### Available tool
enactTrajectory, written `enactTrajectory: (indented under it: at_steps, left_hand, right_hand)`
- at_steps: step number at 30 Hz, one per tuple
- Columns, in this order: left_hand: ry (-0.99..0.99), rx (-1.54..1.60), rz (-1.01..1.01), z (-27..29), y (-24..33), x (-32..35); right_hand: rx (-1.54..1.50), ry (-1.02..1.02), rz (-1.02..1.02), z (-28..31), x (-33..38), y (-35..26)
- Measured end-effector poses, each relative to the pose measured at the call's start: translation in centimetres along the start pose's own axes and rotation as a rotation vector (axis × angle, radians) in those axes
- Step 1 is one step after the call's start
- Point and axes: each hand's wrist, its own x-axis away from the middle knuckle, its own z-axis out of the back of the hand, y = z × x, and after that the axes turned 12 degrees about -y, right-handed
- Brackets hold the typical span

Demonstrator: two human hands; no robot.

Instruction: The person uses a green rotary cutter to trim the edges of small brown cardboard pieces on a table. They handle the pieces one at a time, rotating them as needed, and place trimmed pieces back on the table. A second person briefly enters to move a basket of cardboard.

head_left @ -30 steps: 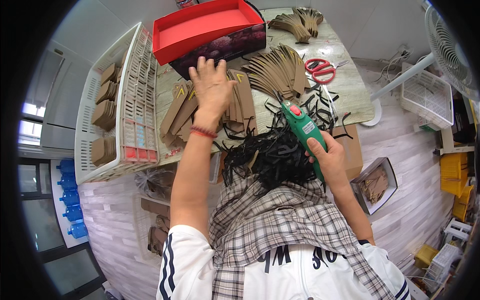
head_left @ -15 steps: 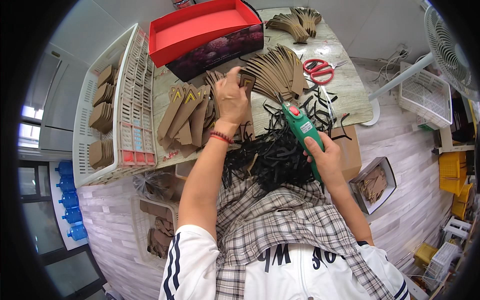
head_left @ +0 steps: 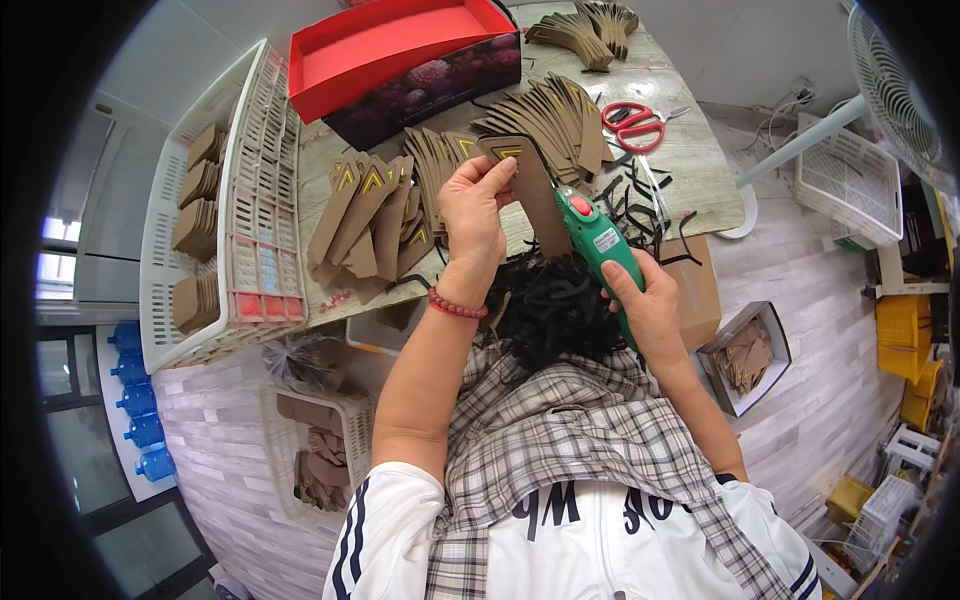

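My left hand (head_left: 478, 205) is pinching the far end of a brown flat strip (head_left: 541, 205) with a yellow angled mark, between thumb and fingers. A dark edge runs along the strip's right side. My right hand (head_left: 648, 305) is wrapped round a green handheld electric tool (head_left: 597, 235) with a red button. The tool's narrow tip is close to the strip's right edge; whether they touch, I cannot tell. Below the strip, a heap of black trimmings (head_left: 560, 305) covers the table's near edge and my lap. Fanned brown strips (head_left: 555, 120) lie just beyond, and more marked strips (head_left: 360, 215) lean together at the left.
Red-handled scissors (head_left: 634, 128) lie right of the fanned strips. A red-lined box (head_left: 430, 95) stands at the back left, beside a white plastic crate (head_left: 268, 200) holding brown stacks. A white fan (head_left: 880, 90) stands right. An open box of pieces (head_left: 745, 360) is on the floor.
My left hand has drawn back from the strips and turned; the marked strip is now held beside the tool's tip. My right hand and the tool have barely moved.
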Motion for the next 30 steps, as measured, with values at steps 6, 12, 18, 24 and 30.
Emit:
enactTrajectory:
  at_steps: [6,12,18,24,30]
  left_hand:
    - [0.025,0.026,0.055,-0.7,-0.9,0.5]
    - [-0.003,0.000,0.088,-0.5,-1.1,0.9]
    - [-0.065,-0.074,0.086,-0.4,-1.1,1.7]
    - [-0.120,-0.182,0.081,-0.3,0.2,2.0]
    - [-0.120,-0.313,0.022,-0.2,1.4,1.6]
  right_hand:
    - [0.003,0.006,0.000,0.3,0.1,-0.2]
    - [-0.027,0.003,0.020,0.3,0.2,0.2]
    - [-0.042,0.001,0.018,0.4,0.2,-0.3]
    - [-0.037,-0.027,0.016,0.8,0.3,-0.4]
    - [-0.047,-0.052,0.013,0.8,0.5,-0.5]
